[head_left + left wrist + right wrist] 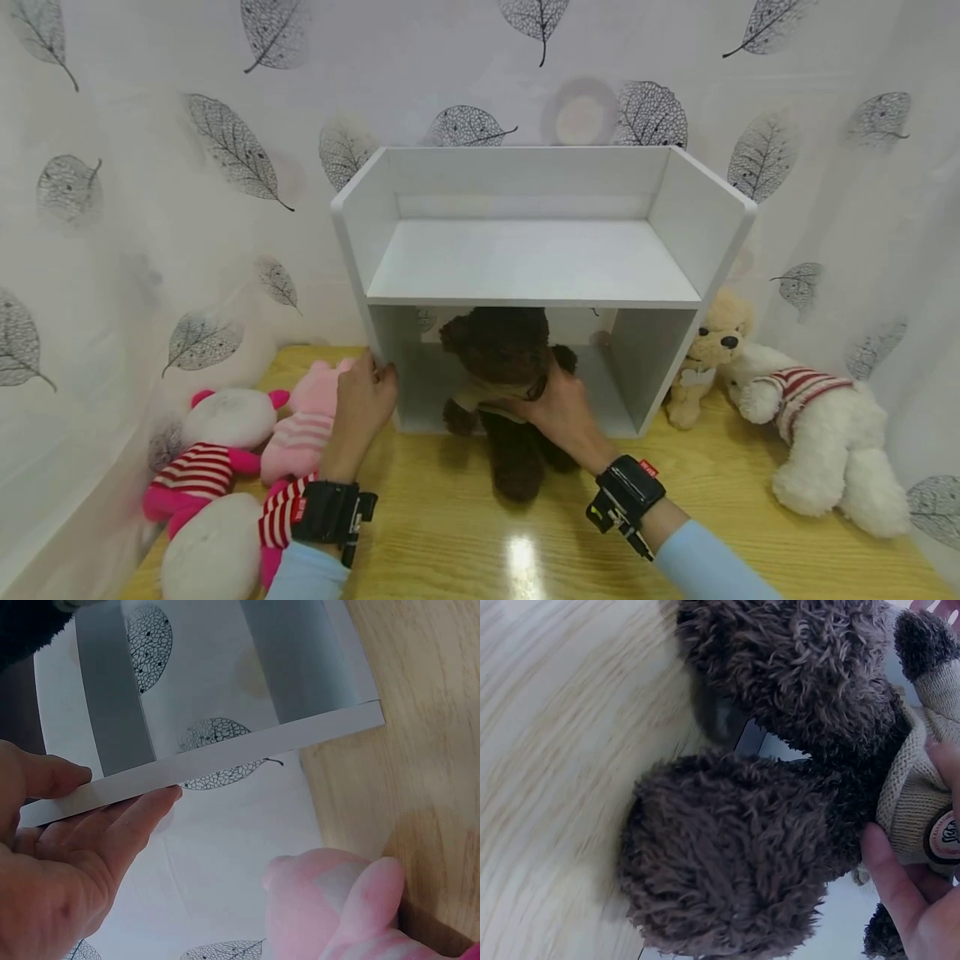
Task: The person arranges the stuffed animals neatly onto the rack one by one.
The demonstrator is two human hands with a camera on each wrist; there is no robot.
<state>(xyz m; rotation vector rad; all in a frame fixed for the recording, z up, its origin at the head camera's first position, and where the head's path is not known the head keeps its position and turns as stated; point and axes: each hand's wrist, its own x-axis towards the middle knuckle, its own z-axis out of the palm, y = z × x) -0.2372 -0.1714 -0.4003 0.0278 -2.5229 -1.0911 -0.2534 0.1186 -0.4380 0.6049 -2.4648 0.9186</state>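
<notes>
A dark brown teddy bear [516,467] in a beige knitted sweater sits in the lower compartment of a white shelf unit [536,262], its legs reaching over the front edge toward the table. My right hand [558,410] grips the bear round its body. In the right wrist view, fingers [892,881] press into the sweater [906,817] beside a round badge. At the unit's left side, my left hand [362,402] pinches the front edge of the side panel [225,754], thumb on the inner face and fingers on the outer.
Left of the unit lie a pink plush pig [313,408] and plush toys with red-striped clothes [202,471]. On the right, a tan plush dog [705,354] leans by the unit, next to a white plush [847,442] in a striped top. A leaf-print curtain [187,208] hangs behind the wooden table [427,533].
</notes>
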